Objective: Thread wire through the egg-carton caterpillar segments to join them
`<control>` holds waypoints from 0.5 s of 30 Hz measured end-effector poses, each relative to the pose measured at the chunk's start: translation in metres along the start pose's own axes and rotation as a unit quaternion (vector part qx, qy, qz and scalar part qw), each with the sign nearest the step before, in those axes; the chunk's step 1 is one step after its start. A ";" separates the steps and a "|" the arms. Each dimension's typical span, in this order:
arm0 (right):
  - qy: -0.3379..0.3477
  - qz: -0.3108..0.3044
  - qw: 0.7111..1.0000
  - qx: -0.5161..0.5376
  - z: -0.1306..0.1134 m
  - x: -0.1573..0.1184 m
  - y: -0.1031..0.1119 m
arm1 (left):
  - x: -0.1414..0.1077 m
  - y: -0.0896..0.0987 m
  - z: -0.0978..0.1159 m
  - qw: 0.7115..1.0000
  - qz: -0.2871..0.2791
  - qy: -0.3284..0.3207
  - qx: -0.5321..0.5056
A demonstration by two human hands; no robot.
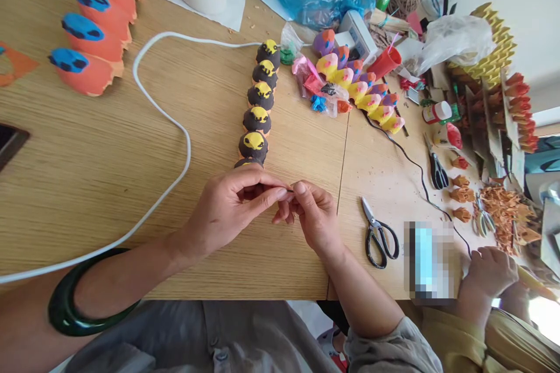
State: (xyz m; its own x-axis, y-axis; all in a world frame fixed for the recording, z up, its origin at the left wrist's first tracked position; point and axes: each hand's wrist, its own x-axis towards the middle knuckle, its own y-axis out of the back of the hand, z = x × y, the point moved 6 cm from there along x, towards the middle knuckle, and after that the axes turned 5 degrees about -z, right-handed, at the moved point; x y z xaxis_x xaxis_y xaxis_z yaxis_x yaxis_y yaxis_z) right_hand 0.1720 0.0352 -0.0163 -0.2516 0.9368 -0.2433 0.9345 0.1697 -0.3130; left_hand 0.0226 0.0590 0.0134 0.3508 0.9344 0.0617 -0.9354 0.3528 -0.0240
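Note:
My left hand [236, 204] and my right hand [312, 210] meet fingertip to fingertip over the wooden table [210, 280]. Pinched between them is a small dark piece [289, 190], too tiny to make out well. Just beyond my left hand a column of black painted shells with yellow tops [255, 143] runs away from me, its nearest one partly hidden by that hand. A dark green bangle circles my left forearm.
Black-handled scissors [380, 236] lie right of my right hand. A white cable [186, 151] curves across the left. Orange-and-blue shells [94, 41] stand back left, yellow-and-pink ones [370, 99] back right. Another person's hands [490, 271] are at the right edge.

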 end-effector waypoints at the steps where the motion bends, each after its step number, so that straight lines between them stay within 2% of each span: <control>1: -0.001 -0.005 1.000 0.006 0.000 0.000 0.000 | 0.000 0.000 0.001 1.000 0.002 -0.001 -0.001; 8: -0.001 0.021 0.999 0.030 -0.002 -0.001 0.001 | -0.002 0.004 -0.002 0.999 0.012 -0.008 0.050; 15: 0.012 0.055 0.998 0.022 -0.006 0.000 0.004 | -0.002 -0.001 -0.011 1.000 -0.013 0.014 -0.007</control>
State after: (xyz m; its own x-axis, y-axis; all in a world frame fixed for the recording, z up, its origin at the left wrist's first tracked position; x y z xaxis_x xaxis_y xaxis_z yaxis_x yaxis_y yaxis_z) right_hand 0.1771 0.0375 -0.0123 -0.1411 0.9564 -0.2559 0.9441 0.0523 -0.3254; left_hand 0.0238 0.0571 0.0021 0.3765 0.9258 0.0343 -0.9252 0.3777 -0.0376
